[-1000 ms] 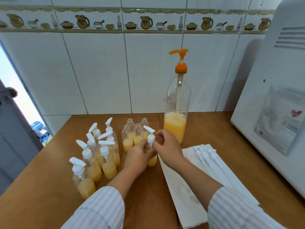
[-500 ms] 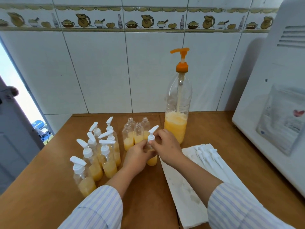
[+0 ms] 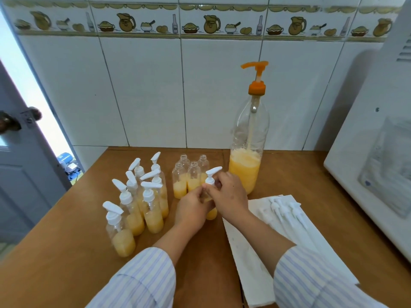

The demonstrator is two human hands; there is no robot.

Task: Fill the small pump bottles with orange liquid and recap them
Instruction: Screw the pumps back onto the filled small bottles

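Both hands (image 3: pixel 193 207) (image 3: pixel 229 194) grip one upright small bottle (image 3: pixel 211 213) — pump spout (image 3: pixel 214 170) points right.

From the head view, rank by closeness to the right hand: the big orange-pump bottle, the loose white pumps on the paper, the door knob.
1. Tall clear bottle with orange pump, just behind the right hand.
2. Loose white pump heads on white paper, to its right.
3. Dark door knob, far left.

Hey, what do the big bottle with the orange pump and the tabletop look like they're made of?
Big bottle: clear, thin plastic by the look of it; the pump tube and orange liquid show through, with glossy reflections on the wall. Its orange pump looks like moulded opaque plastic. Tabletop: smooth brown, probably wood or a laminate; the uniform semi-matte surface leaves that open.
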